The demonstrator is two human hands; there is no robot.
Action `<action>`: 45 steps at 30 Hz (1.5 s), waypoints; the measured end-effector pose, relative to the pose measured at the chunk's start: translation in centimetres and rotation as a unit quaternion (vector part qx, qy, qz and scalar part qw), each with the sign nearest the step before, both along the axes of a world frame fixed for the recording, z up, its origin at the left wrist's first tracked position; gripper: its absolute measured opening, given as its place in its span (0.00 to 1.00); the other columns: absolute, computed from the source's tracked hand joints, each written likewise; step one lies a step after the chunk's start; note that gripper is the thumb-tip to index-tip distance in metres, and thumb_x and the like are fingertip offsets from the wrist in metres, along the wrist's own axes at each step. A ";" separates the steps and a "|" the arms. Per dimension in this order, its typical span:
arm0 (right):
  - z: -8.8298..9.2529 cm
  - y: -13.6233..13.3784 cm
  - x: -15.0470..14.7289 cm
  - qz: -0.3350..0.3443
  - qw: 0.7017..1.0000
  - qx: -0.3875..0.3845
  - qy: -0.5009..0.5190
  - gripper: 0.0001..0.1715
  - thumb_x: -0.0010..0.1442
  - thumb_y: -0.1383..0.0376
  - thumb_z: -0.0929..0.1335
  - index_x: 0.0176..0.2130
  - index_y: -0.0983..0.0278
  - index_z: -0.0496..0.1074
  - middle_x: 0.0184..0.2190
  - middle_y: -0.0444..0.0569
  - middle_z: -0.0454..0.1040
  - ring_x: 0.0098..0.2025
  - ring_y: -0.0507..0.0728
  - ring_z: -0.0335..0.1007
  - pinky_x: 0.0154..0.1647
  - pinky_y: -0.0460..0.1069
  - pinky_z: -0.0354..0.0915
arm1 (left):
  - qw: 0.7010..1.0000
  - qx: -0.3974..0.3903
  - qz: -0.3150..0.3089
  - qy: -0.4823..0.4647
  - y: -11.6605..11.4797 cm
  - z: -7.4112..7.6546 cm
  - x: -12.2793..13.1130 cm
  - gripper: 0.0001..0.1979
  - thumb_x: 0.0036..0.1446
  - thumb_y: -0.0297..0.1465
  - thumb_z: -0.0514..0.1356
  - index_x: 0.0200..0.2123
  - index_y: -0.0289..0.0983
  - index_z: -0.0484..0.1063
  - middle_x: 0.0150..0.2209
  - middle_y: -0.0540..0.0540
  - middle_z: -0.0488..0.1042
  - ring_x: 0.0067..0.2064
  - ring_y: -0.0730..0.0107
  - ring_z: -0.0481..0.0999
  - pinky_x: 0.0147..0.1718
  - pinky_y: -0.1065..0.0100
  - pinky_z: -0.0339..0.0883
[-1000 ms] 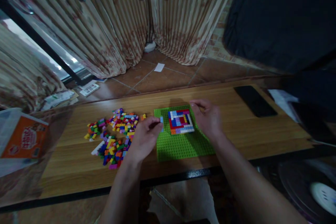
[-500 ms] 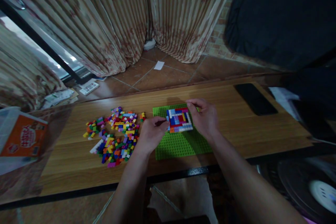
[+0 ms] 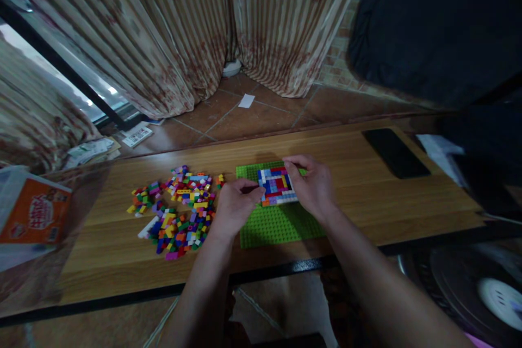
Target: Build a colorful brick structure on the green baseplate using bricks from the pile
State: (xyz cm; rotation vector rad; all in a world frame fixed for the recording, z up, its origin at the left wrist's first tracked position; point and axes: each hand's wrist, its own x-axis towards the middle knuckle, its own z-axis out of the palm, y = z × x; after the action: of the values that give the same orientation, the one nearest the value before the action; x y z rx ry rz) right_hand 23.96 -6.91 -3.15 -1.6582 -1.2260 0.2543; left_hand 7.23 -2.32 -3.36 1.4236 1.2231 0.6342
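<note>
A low block structure (image 3: 277,185) of interlocking toy bricks, in blue, red, white and yellow, rests on a green studded baseplate (image 3: 271,228). My left hand (image 3: 236,204) is closed, with thumb and finger at the structure's left edge. On the opposite side my right hand (image 3: 313,184) is closed too, its fingertips at the far right corner and the hand covering part of the right edge. Whether a small loose brick sits in either pinch is hidden.
Left of the baseplate lies a pile of loose toy bricks (image 3: 179,215) on the wooden table (image 3: 101,239). A black phone-like slab (image 3: 395,153) lies at the right. An orange-labelled plastic tub (image 3: 35,212) stands beyond the table's left end.
My right hand has shifted slightly left, closer over the structure's right edge. My left hand stays nearly in place at the left edge.
</note>
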 end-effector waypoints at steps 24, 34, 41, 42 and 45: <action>-0.7 0.4 -0.8 0.020 0.999 -0.018 -0.035 0.13 0.60 0.63 0.64 0.36 0.62 0.78 0.36 0.52 0.80 0.40 0.59 0.75 0.45 0.57 0.68 | 0.999 0.011 0.031 -0.034 -0.3 -1.1 0.4 0.05 0.46 0.30 0.65 0.27 0.35 0.75 0.21 0.50 0.74 0.21 0.74 0.69 0.22 0.72 0.62; -0.8 0.2 0.4 -0.022 1.000 0.020 0.004 0.13 0.60 0.60 0.66 0.35 0.63 0.78 0.36 0.52 0.80 0.41 0.60 0.76 0.46 0.57 0.69 | 0.992 0.051 0.083 -0.074 0.8 1.1 -2.8 0.13 0.52 0.39 0.61 0.24 0.36 0.72 0.18 0.53 0.68 0.21 0.75 0.68 0.22 0.73 0.63; 0.8 -1.8 -3.3 0.076 0.991 0.093 -0.060 0.10 0.63 0.64 0.66 0.40 0.58 0.77 0.38 0.48 0.79 0.41 0.58 0.76 0.45 0.54 0.70 | 0.941 0.110 0.289 -0.136 2.5 2.9 -7.2 0.11 0.49 0.37 0.63 0.26 0.34 0.73 0.22 0.52 0.71 0.22 0.78 0.67 0.24 0.75 0.62; 0.9 -2.2 -4.3 0.118 0.986 0.089 -0.075 0.09 0.63 0.65 0.66 0.40 0.57 0.77 0.39 0.47 0.79 0.42 0.57 0.76 0.45 0.54 0.70 | 0.936 0.113 0.301 -0.139 2.6 3.1 -7.6 0.11 0.49 0.36 0.63 0.26 0.34 0.72 0.22 0.52 0.71 0.22 0.79 0.66 0.24 0.75 0.62; 0.3 -3.2 -7.2 0.251 0.960 0.050 -0.110 0.11 0.65 0.67 0.64 0.42 0.56 0.76 0.39 0.47 0.79 0.42 0.57 0.75 0.45 0.54 0.71 | 0.933 0.119 0.303 -0.152 2.5 3.3 -8.2 0.10 0.49 0.35 0.64 0.25 0.33 0.72 0.22 0.53 0.71 0.21 0.80 0.65 0.23 0.75 0.60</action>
State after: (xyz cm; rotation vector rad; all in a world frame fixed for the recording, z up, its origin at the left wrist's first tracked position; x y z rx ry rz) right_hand 16.74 -10.08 -2.90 -1.2913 -1.7945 0.3167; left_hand -0.99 0.15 -0.05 1.0667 1.3647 1.4134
